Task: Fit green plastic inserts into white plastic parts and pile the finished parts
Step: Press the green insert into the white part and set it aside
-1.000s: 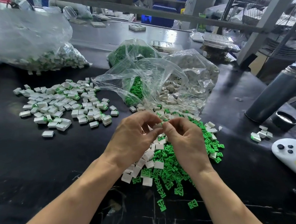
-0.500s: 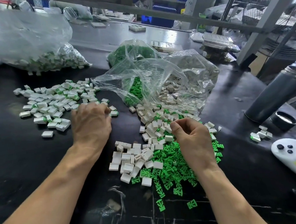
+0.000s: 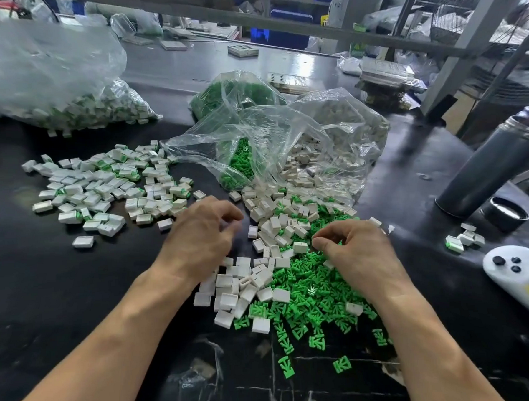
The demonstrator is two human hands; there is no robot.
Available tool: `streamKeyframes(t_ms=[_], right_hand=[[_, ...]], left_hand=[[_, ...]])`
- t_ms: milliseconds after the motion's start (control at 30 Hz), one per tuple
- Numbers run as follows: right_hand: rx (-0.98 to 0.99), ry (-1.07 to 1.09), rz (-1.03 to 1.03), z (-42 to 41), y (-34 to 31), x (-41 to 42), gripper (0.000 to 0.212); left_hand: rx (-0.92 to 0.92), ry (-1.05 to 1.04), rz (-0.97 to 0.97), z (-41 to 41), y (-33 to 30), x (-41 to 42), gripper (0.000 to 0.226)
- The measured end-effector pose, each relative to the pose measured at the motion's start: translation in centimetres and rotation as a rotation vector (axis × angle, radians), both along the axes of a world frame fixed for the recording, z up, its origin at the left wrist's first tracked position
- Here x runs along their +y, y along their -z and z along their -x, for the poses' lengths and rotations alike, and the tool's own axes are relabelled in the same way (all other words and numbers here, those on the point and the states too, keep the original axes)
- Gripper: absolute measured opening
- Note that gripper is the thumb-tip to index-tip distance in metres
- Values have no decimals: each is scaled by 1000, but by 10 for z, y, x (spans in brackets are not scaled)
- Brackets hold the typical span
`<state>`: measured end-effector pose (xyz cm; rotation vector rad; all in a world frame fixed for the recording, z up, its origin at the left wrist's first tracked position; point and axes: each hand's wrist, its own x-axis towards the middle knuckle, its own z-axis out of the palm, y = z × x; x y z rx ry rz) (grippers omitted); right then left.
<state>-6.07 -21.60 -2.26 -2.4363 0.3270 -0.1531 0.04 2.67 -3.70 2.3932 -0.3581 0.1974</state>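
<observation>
1. Nearest on table (image 3: 63,303): loose inserts (image 3: 305,293), flat, long axes pointing every way.
2. Mid-heap: left hand (image 3: 197,234) curled, grasping nothing visible; right hand (image 3: 358,253) pinched, contents cannot be told.
3. Between hands: white parts (image 3: 274,227), openings facing mixed ways; risks a misfit through wrong orientation.
4. Far left: finished pile (image 3: 103,187); could mix with unfinished stock nearby.

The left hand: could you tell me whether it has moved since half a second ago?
Yes. The left hand has swung right, away from the finished pile, toward the loose white parts.
</observation>
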Motion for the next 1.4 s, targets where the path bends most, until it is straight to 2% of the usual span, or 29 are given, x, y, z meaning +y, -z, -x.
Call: streamKeyframes(t_ms=[133, 233, 300, 533, 733, 833, 900, 967, 1033, 1100, 1200, 1400], right_hand=[[104, -34, 147, 0, -3, 7, 17], [122, -36, 227, 0, -2, 14, 28], [114, -31, 248, -1, -2, 17, 26], [92, -43, 262, -1, -1, 22, 15], [5, 0, 226, -1, 4, 18, 18], [-173, 43, 62, -1, 5, 17, 18], [-275, 44, -214, -1, 6, 20, 18], [-283, 34, -491, -1, 6, 24, 16], [-271, 23, -653, 0, 6, 28, 13], [-285, 19, -748, -1, 6, 31, 8], [-299, 5, -857, -2, 5, 35, 17], [-325, -77, -837, 0, 6, 36, 16]], left_hand=[[65, 102, -147, 4, 6, -14, 30], [68, 83, -199, 3, 7, -19, 34], [69, 60, -199, 3, 8, -21, 35], [59, 30, -113, 6, 8, -22, 17], [44, 21, 28, 11, 5, -21, 22], [99, 30, 236, 12, 2, -22, 23], [147, 51, 400, 13, -2, -24, 22], [201, 82, 528, 16, -6, -25, 21], [238, 121, 618, 19, -9, -26, 20], [248, 163, 667, 22, -12, -27, 20], [263, 197, 720, 23, -14, -27, 18], [320, 204, 815, 24, -14, -33, 23]])
